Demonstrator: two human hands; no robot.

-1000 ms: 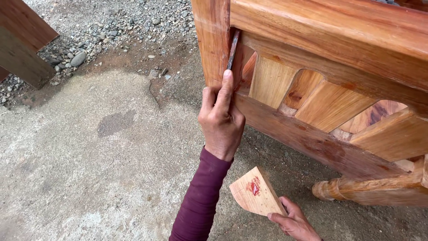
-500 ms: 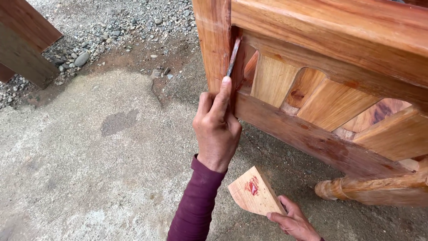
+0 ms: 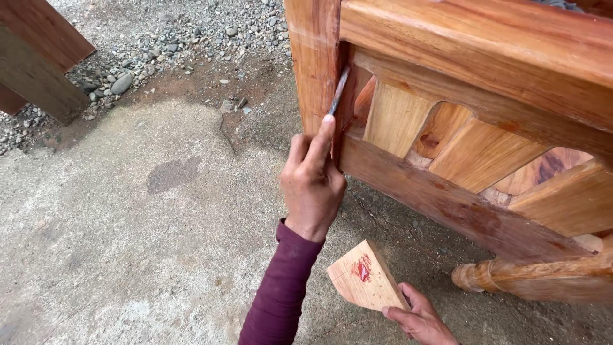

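My left hand (image 3: 311,185), in a maroon sleeve, grips a thin metal blade (image 3: 339,91), with the index finger stretched along it. The blade's tip presses into the joint between the reddish wooden post (image 3: 313,57) and the rails of a wooden furniture frame (image 3: 460,38). Low at the right, my right hand (image 3: 418,318) holds a small wedge-shaped wood offcut (image 3: 365,284) by its near end. A dab of red paste sits on the offcut's top face.
The frame's lower rail (image 3: 447,211) runs down to the right above a turned round bar (image 3: 543,278). Angled slats (image 3: 472,153) fill the panel. The ground is concrete (image 3: 128,243) with gravel (image 3: 159,38) beyond. A dark timber (image 3: 38,64) leans at top left.
My left hand has slid the blade a little higher along the post joint. The right hand and the offcut have stayed nearly still.
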